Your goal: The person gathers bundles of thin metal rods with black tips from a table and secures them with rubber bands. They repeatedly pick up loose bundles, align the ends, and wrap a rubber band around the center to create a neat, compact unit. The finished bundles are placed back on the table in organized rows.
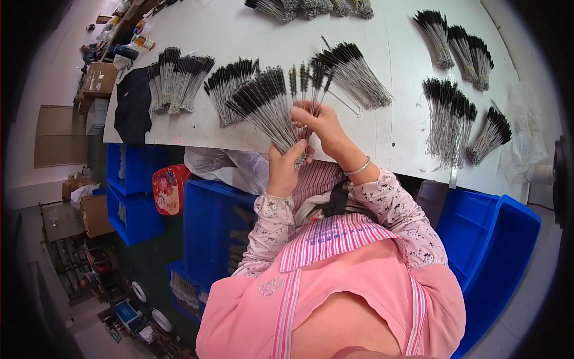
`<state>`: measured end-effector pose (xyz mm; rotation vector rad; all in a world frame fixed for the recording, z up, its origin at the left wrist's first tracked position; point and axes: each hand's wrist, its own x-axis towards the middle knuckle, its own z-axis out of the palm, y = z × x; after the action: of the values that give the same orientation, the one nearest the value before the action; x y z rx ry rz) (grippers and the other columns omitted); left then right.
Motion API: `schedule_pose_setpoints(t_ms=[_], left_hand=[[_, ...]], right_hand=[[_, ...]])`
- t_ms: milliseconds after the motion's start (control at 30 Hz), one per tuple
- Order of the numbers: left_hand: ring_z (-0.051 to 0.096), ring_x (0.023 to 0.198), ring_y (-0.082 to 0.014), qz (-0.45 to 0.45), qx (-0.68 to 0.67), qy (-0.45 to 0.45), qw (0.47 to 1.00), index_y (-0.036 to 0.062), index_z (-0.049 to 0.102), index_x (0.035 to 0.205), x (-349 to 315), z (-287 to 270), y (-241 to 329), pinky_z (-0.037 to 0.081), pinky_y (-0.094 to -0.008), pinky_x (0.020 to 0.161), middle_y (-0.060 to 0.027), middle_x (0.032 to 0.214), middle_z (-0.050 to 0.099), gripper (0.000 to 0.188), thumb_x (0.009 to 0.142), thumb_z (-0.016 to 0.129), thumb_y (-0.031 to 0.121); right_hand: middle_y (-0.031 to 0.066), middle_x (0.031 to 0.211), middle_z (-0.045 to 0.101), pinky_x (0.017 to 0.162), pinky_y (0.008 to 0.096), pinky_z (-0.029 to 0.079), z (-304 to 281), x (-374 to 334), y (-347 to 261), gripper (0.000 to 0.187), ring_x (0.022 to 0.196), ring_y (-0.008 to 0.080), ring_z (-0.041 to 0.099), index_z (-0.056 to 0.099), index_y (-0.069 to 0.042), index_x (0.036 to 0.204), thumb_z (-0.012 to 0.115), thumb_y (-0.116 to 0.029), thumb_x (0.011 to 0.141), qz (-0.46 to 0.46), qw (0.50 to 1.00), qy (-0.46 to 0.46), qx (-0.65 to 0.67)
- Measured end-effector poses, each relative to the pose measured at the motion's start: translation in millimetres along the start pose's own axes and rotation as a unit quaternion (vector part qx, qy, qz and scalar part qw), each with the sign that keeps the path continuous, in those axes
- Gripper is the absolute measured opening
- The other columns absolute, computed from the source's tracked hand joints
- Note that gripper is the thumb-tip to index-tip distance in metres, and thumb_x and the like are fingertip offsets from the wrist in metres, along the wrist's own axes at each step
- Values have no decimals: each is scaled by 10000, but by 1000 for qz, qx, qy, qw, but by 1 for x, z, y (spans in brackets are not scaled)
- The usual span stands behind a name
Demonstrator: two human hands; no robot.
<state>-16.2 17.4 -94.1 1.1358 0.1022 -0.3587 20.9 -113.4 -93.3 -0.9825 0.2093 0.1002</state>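
Observation:
My left hand (283, 166) is closed round the looped wire ends of a thick fan of straw brushes (263, 99), their black bristle heads spread up and to the left. Close beside it, my right hand (323, 127) pinches the wire stems of several more straw brushes (307, 81), which stand upright and apart from the fan. Just behind the fan lies a loose pile of brushes (230, 90) on the white table (197, 128). Another pile of brushes (356, 75) rests to the right of my right hand, with a few single ones at its edge.
Tied brush bundles (179, 81) lie at the left beside a dark cloth (133, 105). More brush bundles (448, 119) and a clear plastic bag (523, 131) are at the right. Below the table edge stand blue crates (487, 239) and a red floral container (170, 190).

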Motion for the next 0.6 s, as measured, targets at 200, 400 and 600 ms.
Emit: schedule_pose_setpoints(t_ms=[200,400,600], left_hand=[[637,749,-213,-6,-19,-7,1000,-6,473,1194,-3,4,6,493,-305,532,-141,1024,615,348,869,577,64],[644,759,-220,-2,-8,-13,1000,-25,483,1186,-1,2,5,494,-293,532,-146,1016,618,336,876,557,79],[648,766,-213,28,45,5,999,-18,489,1182,0,1,-1,486,-287,521,-132,1011,618,310,885,542,56]], right_hand=[[56,819,626,523,230,442,-13,5,5,258,652,108,558,607,-9,949,731,-187,809,59,997,-39,39],[69,819,625,470,249,449,-5,0,2,362,606,118,568,565,6,1023,769,-151,767,43,999,-8,17],[65,830,632,430,247,442,-7,5,7,344,521,102,542,571,18,991,769,-150,766,52,998,-18,16]])
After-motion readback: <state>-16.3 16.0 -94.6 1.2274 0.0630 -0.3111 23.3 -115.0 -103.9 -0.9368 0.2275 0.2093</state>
